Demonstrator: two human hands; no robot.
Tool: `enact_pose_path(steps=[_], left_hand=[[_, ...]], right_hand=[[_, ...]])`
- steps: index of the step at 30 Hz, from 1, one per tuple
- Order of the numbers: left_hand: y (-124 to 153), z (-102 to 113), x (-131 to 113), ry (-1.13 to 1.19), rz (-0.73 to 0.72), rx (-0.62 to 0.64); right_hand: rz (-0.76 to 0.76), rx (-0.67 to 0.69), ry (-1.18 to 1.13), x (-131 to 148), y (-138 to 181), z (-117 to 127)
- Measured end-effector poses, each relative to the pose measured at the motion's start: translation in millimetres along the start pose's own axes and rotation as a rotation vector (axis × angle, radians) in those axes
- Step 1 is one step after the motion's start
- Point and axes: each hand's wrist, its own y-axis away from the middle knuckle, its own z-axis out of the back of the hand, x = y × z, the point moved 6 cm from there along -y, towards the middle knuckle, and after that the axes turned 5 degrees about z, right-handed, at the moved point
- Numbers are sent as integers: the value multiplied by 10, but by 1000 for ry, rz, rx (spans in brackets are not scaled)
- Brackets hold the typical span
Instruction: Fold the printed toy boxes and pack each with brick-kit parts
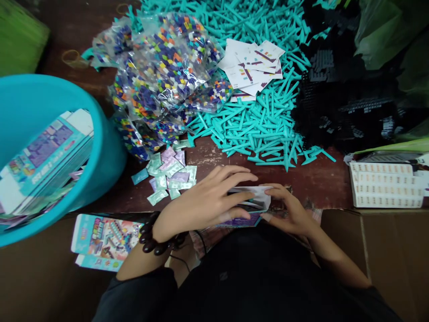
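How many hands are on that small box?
2. The left hand lies across the box from the left. The right hand pinches its right end. No other hands are in view.

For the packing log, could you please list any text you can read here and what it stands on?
None can be read.
Boxes in the bucket: print blurred.
Flat box: title blurred.
Leaflets: too small.
Label sheets: too small.
Small box under left hand and right hand: mostly covered.
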Motion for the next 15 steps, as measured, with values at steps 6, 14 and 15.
enact_pose_path(steps=[6, 14, 15], left_hand=[[575, -162, 211, 265, 331, -215], [833, -589, 187, 32, 481, -278], [789, -569, 169, 1, 468, -265]], right_hand=[[-11, 13, 63, -67, 107, -101], [-41, 134, 11, -157, 34, -155], [-55, 154, 12, -162, 5, -142]])
